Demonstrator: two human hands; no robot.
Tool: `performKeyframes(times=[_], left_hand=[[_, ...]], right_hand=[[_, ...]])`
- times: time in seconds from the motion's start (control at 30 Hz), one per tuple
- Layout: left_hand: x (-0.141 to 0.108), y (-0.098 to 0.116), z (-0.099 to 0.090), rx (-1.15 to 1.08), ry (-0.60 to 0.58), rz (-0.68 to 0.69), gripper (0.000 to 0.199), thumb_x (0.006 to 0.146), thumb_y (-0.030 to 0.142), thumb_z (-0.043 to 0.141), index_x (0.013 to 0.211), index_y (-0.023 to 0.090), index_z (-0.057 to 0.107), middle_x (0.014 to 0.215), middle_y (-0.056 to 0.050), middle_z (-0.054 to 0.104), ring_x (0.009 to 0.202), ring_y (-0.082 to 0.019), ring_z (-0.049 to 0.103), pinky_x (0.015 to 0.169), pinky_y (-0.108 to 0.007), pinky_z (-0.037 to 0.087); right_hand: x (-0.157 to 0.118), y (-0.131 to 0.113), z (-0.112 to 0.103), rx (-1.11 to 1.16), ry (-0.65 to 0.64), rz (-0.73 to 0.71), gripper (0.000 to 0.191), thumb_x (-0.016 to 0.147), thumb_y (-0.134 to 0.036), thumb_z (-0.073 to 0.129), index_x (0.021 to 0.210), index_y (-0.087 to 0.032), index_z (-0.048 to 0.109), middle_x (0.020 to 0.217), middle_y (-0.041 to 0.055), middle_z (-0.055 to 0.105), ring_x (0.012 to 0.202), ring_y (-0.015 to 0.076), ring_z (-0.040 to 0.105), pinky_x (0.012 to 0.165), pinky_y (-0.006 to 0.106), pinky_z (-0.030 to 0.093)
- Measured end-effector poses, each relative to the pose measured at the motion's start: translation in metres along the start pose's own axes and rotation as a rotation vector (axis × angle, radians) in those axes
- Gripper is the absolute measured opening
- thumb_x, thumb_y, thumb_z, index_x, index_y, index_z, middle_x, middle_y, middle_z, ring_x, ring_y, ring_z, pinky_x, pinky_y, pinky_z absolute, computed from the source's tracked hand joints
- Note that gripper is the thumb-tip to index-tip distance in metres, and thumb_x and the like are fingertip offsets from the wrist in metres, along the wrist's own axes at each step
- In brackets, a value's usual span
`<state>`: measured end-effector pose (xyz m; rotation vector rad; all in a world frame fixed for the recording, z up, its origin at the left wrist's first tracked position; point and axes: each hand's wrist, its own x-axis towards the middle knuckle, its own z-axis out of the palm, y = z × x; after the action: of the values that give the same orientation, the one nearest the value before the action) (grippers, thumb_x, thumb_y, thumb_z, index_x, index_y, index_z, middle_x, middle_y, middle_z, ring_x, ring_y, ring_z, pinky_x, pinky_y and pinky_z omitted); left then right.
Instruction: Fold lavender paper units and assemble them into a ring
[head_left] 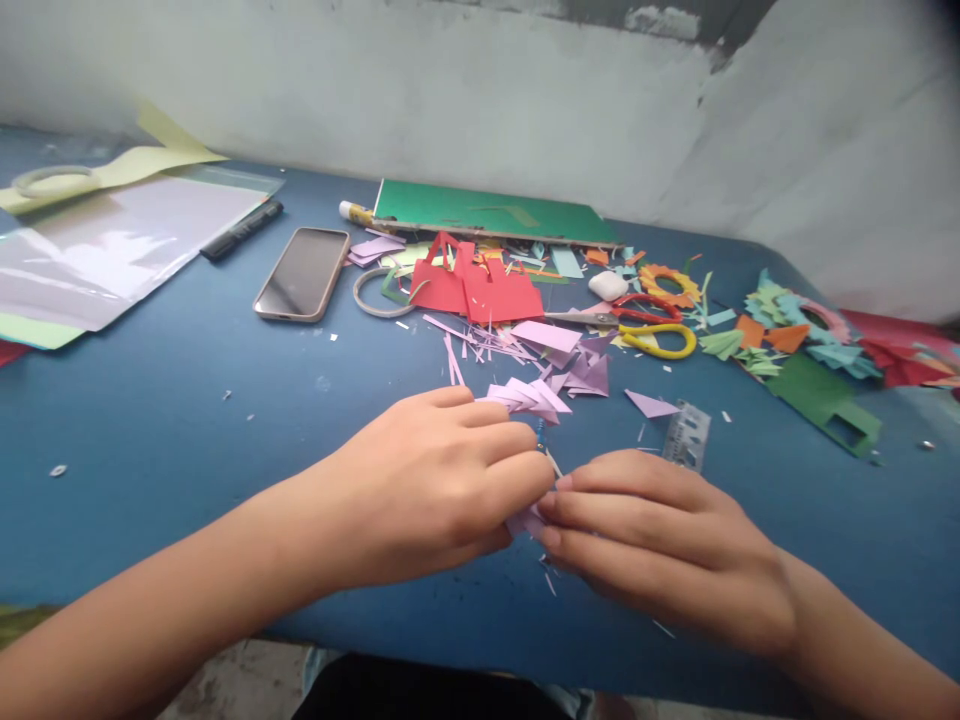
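Between my hands, low over the blue table [172,420], is a small purple paper piece [525,522], mostly covered by my fingers. My left hand [442,480] is closed on its left side, with the fingers curled under. From the right, my right hand [667,540] pinches it, the fingers held together and the thumb hidden. Just beyond my left knuckles lies a row of folded purple paper pieces [529,398]. More purple pieces [585,372] and thin cut strips [484,342] are scattered behind it. A clear stencil ruler [686,435] rests beyond my right hand.
Yellow-and-red-handled scissors [660,340] lie beside red paper [480,290]. A phone [304,273], tape ring [382,293] and black marker [241,230] are left of the pile. Colourful folded paper [810,320] sits right; a green board [487,212] stands near the wall.
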<state>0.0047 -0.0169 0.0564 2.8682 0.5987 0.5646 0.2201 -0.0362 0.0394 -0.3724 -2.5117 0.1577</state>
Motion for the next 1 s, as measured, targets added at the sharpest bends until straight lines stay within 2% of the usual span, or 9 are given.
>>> performKeyframes(times=[0.27,0.4,0.5,0.6,0.87,1.0], left_hand=[[0.000,0.004,-0.002,-0.028,-0.024,-0.013,0.011,0.083,0.018,0.051,0.072,0.018,0.050,0.070,0.002,0.057,0.059,-0.013,0.044,0.057,-0.028,0.031],[0.000,0.004,-0.001,-0.037,-0.038,0.002,0.011,0.083,0.018,0.052,0.072,0.018,0.049,0.071,0.002,0.058,0.059,-0.013,0.044,0.056,-0.029,0.030],[-0.001,0.004,0.000,-0.048,-0.042,0.027,0.011,0.083,0.019,0.050,0.072,0.018,0.048,0.072,0.002,0.058,0.059,-0.013,0.043,0.056,-0.029,0.030],[-0.001,0.004,0.000,-0.051,-0.041,0.039,0.013,0.084,0.019,0.048,0.071,0.018,0.046,0.072,0.001,0.059,0.059,-0.013,0.045,0.055,-0.030,0.029],[0.001,0.004,0.000,-0.086,-0.050,0.050,0.013,0.079,0.020,0.057,0.070,0.018,0.047,0.073,0.002,0.060,0.060,-0.013,0.046,0.054,-0.030,0.029],[0.000,0.003,0.001,-0.102,-0.034,0.042,0.011,0.080,0.019,0.055,0.072,0.018,0.049,0.072,0.002,0.059,0.059,-0.013,0.045,0.055,-0.029,0.028]], right_hand=[[0.004,-0.001,-0.001,-0.108,0.062,-0.098,0.015,0.084,-0.010,0.054,0.087,-0.017,0.067,0.089,-0.0017,0.070,0.081,0.0119,0.060,0.073,0.026,0.052],[0.008,-0.006,-0.002,-0.077,0.080,-0.033,0.013,0.083,-0.010,0.057,0.078,-0.018,0.067,0.079,-0.0049,0.071,0.073,0.0106,0.059,0.074,0.023,0.051],[0.011,-0.008,-0.002,-0.034,0.081,0.010,0.020,0.087,-0.011,0.052,0.074,-0.019,0.065,0.075,-0.0055,0.070,0.069,0.0104,0.058,0.073,0.023,0.051],[0.012,-0.007,-0.001,0.020,0.099,0.027,0.023,0.089,-0.012,0.049,0.072,-0.019,0.062,0.073,-0.0053,0.070,0.069,0.0103,0.058,0.072,0.023,0.051],[0.010,-0.003,0.004,0.224,0.105,0.091,0.027,0.093,-0.016,0.042,0.071,-0.017,0.058,0.071,-0.0011,0.068,0.069,0.0090,0.057,0.068,0.022,0.051],[0.008,-0.006,0.005,0.179,0.141,0.122,0.027,0.093,-0.017,0.043,0.072,-0.017,0.061,0.072,-0.0013,0.070,0.072,0.0103,0.058,0.071,0.025,0.050]])
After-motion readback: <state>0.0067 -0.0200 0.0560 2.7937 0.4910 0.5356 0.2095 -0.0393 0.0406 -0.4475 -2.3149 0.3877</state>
